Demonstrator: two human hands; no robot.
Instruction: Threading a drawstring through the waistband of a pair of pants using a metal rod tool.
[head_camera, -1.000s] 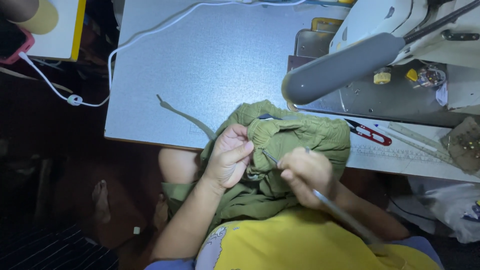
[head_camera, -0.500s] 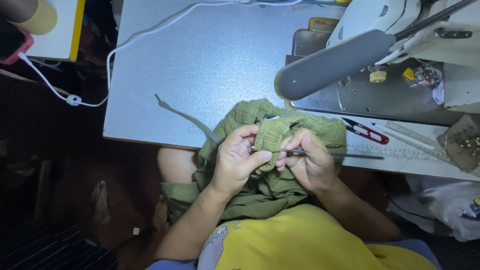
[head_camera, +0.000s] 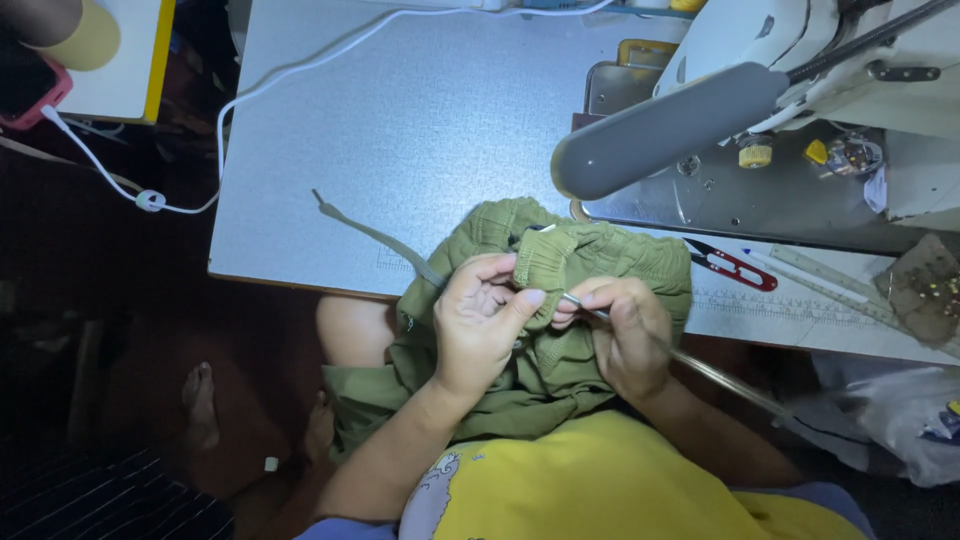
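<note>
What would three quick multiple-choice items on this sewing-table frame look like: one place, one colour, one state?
1. Where do the red-handled snips lie?
A. on the table right of the garment
B. on the floor
C. in the left hand

2. What colour is the garment?
A. blue
B. olive green
C. white

3. What is the right hand doing?
A. resting open on the table
B. pinching a thin metal rod at the waistband
C. holding a phone

Key: 1 A, the snips sit on the table beside the ruler. 2 B, the fabric is olive green. 3 B, the right hand pinches the rod, while the left hand holds the waistband.
</note>
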